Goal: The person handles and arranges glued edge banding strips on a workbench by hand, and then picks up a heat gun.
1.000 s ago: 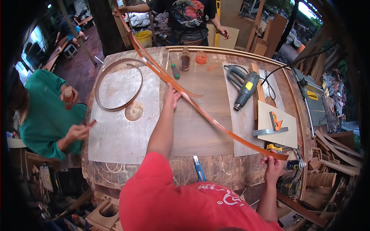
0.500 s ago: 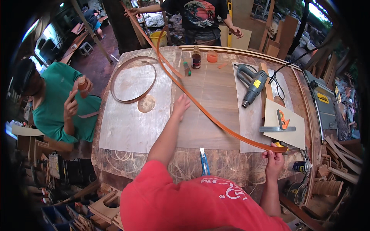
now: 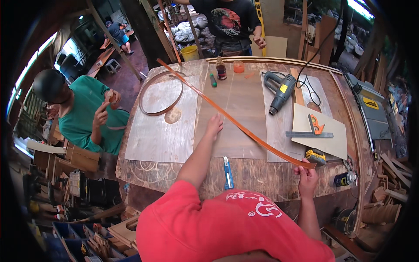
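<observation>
A long, thin orange-brown strip (image 3: 262, 143) runs diagonally over the bench from its far left edge to the near right. My right hand (image 3: 308, 174) is closed on the strip's near end, pinching it between thumb and fingers. My left hand (image 3: 214, 125) reaches over the brown wood-grain sheet (image 3: 235, 144) in the middle, fingers stretched out, just left of the strip and holding nothing. Below it lies a blue utility knife (image 3: 228, 173). Close to my right hand is a yellow-and-black tool (image 3: 315, 156), partly covered by a pale board (image 3: 336, 142).
A heat gun (image 3: 283, 94) with a black cord and an orange-handled combination square (image 3: 315, 126) lie right. A brown hoop (image 3: 142, 98), bottle (image 3: 221, 70) and green-handled tool (image 3: 213, 80) sit farther off. Co-workers stand left (image 3: 89, 107) and across (image 3: 227, 19). A spray can (image 3: 345, 178) is right.
The strip's far part, which rose with a loop toward the person across, now reaches only to the bench's far left. My right hand still grips its near end. The view has shifted slightly.
</observation>
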A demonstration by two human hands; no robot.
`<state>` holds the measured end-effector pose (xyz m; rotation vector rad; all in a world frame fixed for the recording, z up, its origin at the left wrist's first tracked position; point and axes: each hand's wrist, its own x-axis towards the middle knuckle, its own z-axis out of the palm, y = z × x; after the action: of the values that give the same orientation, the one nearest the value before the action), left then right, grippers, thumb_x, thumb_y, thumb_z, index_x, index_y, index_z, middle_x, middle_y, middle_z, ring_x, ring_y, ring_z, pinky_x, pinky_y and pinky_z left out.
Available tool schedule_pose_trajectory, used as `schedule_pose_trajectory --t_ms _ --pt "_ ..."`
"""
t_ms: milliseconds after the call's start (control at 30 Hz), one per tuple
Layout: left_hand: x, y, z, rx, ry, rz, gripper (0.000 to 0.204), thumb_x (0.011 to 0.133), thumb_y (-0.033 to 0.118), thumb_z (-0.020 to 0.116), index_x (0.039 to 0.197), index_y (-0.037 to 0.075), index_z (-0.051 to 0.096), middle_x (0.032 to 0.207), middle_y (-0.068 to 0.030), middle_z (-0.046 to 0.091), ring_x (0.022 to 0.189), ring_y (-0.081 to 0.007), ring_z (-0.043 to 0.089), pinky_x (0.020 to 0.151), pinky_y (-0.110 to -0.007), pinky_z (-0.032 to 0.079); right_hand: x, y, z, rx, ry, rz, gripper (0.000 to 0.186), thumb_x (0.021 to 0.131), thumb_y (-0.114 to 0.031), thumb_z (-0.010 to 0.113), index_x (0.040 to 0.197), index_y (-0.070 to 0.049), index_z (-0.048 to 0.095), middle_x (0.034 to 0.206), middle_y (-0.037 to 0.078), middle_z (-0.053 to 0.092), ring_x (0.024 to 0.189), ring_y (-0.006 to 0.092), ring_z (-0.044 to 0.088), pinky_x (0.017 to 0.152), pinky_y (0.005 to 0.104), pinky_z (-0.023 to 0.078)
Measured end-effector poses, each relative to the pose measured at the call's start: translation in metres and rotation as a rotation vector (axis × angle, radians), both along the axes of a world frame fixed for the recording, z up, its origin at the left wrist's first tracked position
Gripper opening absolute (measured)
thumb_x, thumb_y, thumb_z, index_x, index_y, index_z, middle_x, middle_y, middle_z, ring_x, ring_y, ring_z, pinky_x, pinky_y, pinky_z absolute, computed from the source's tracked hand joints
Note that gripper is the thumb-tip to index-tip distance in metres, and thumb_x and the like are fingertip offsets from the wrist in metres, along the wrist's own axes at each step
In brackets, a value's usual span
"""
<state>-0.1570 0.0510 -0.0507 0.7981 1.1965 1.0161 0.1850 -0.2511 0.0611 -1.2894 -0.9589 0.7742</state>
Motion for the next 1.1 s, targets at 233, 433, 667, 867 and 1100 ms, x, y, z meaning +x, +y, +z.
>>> schedule_pose_trajectory --t_ms 233,433,667,867,1100 --pt "0.013 -0.019 -0.006 0.083 0.101 0.066 0.061 0.094 0.04 0.049 0.141 0.005 0.03 0.129 -0.0114 0.047 0.116 -0.0212 0.048 0.091 -0.033 0.043 0.024 -0.029 -0.014 -0.041 0.038 -0.008 0.028 0.09 0.0 0.053 0.117 0.007 0.053 0.085 0.007 0.063 0.073 0.0109 0.061 0.066 0.0232 0.05" --pt "0.019 -0.01 -0.007 0.042 0.112 0.074 0.061 0.096 0.036 0.047 0.143 0.004 0.024 0.135 -0.0122 0.043 0.122 -0.0231 0.045 0.094 -0.034 0.044 0.038 -0.065 -0.022 -0.138 0.049 -0.028 0.027 0.09 0.001 0.052 0.117 0.007 0.053 0.085 0.008 0.063 0.074 0.0108 0.061 0.066 0.0227 0.05" --pt "0.032 0.023 -0.008 0.105 -0.02 0.163 0.053 0.098 0.038 0.041 0.136 0.003 0.034 0.133 -0.0155 0.046 0.12 -0.0249 0.047 0.096 -0.036 0.042 0.038 -0.081 -0.035 -0.195 0.067 -0.069 0.027 0.09 0.002 0.052 0.117 0.008 0.052 0.086 0.009 0.064 0.073 0.0112 0.061 0.067 0.0232 0.051" --pt "0.031 0.06 -0.001 0.101 -0.089 0.209 0.053 0.099 0.04 0.037 0.136 0.002 0.033 0.135 -0.0199 0.044 0.121 -0.0278 0.047 0.1 -0.038 0.04 0.019 -0.054 -0.037 -0.263 0.108 -0.067 0.027 0.091 0.0 0.053 0.116 0.008 0.052 0.083 0.008 0.064 0.072 0.0109 0.061 0.066 0.0231 0.05" --pt "0.021 0.103 -0.005 0.082 -0.111 0.229 0.057 0.097 0.038 0.044 0.139 0.003 0.031 0.131 -0.0131 0.048 0.119 -0.0237 0.049 0.097 -0.036 0.04 -0.001 -0.018 -0.048 -0.229 0.109 -0.093 0.029 0.09 0.0 0.054 0.118 0.007 0.052 0.087 0.009 0.064 0.075 0.0114 0.061 0.068 0.0228 0.05"
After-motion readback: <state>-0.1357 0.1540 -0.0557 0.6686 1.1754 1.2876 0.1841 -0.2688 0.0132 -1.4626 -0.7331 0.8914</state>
